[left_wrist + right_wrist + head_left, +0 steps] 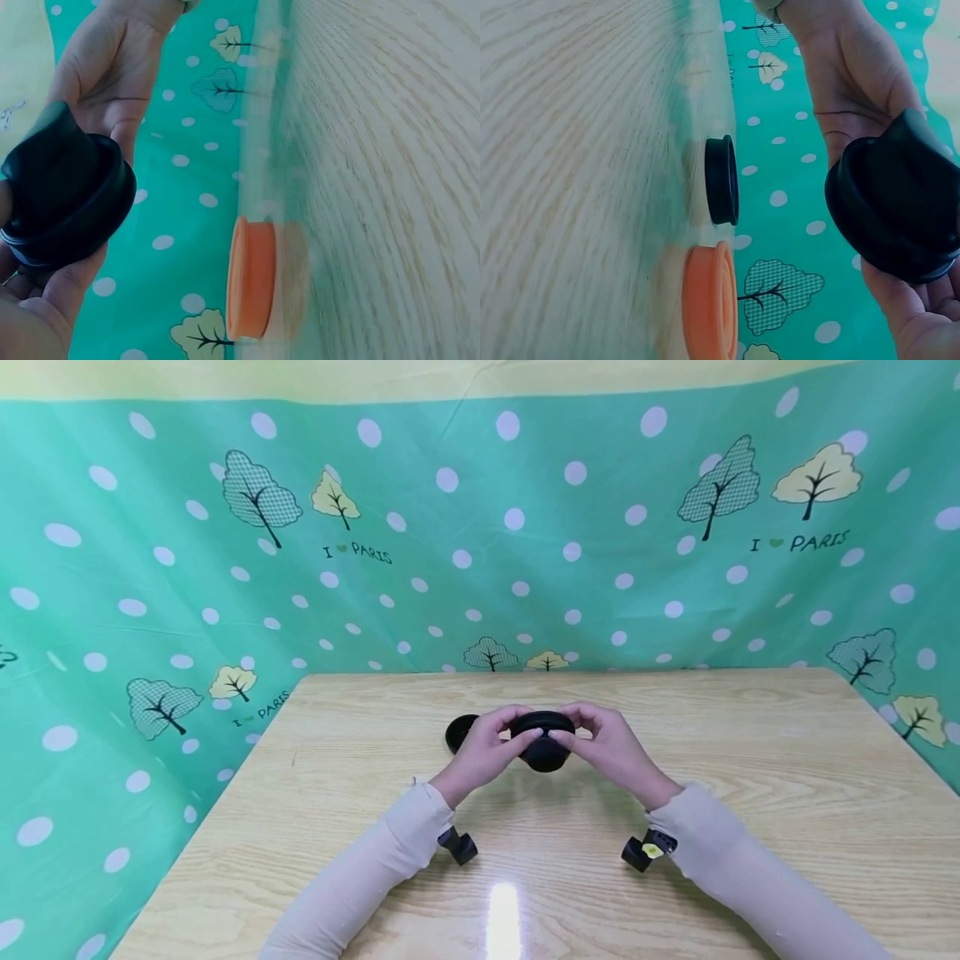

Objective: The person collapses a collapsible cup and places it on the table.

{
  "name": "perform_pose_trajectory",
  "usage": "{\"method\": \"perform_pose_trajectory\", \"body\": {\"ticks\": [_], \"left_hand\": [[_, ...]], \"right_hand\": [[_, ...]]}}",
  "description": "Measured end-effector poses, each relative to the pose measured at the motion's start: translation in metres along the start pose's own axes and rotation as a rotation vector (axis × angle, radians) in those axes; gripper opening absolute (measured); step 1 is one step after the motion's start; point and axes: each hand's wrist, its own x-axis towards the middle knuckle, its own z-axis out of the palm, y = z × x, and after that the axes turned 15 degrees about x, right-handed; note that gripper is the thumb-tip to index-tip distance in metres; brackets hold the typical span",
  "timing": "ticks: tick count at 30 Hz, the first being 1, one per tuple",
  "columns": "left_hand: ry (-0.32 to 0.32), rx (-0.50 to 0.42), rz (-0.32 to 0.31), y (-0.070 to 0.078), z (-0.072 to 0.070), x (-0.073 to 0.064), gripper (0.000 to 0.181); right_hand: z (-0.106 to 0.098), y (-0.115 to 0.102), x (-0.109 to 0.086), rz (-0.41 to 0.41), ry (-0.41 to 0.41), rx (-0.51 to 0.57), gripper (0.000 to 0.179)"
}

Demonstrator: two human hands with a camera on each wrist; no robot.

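A round black rubbery thing (545, 752) with a thick rim is held between both hands over the table's middle. My left hand (487, 750) pinches its left side, and my right hand (602, 745) grips the right, the thumbs near each other at the front. Both wrist views show a peaked, bent part (56, 161) rising from its rim. On the table, just left of my left hand, stands a shallow black round dish (460, 732), partly hidden by that hand. Close beside it in the right wrist view is an orange round piece (711, 301) with a flanged rim; the head view hides it.
The light wood table (360, 727) reaches back to a green dotted cloth (420, 527) hanging behind it. Black camera mounts are strapped under both wrists, the left mount (459, 846) and the right mount (642, 852) close above the tabletop.
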Motion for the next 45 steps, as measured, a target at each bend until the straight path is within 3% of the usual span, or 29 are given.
{"method": "perform_pose_trajectory", "body": {"ticks": [7, 11, 15, 19, 25, 37, 45], "left_hand": [[0.048, 0.026, -0.051, 0.001, -0.001, 0.002, 0.030], [0.025, -0.107, -0.116, 0.002, -0.004, 0.003, 0.035], [-0.031, -0.258, -0.154, 0.001, -0.006, 0.002, 0.039], [-0.046, -0.307, -0.155, 0.000, -0.005, 0.003, 0.043], [0.008, -0.230, -0.119, 0.003, -0.001, 0.005, 0.041], [0.024, -0.178, -0.131, 0.010, 0.001, 0.007, 0.036], [0.067, -0.062, -0.114, 0.036, -0.006, -0.002, 0.034]], "right_hand": [[0.006, 0.002, 0.001, -0.056, 0.090, 0.002, 0.022], [0.005, 0.015, 0.003, -0.097, 0.130, 0.073, 0.027], [0.003, 0.013, 0.003, -0.039, 0.182, 0.160, 0.031], [0.003, -0.002, 0.002, 0.033, 0.217, 0.180, 0.030], [0.003, -0.002, 0.002, 0.040, 0.239, 0.205, 0.029], [0.005, 0.006, 0.001, 0.007, 0.280, 0.193, 0.029], [0.007, 0.003, 0.001, 0.041, 0.266, 0.175, 0.030]]}}
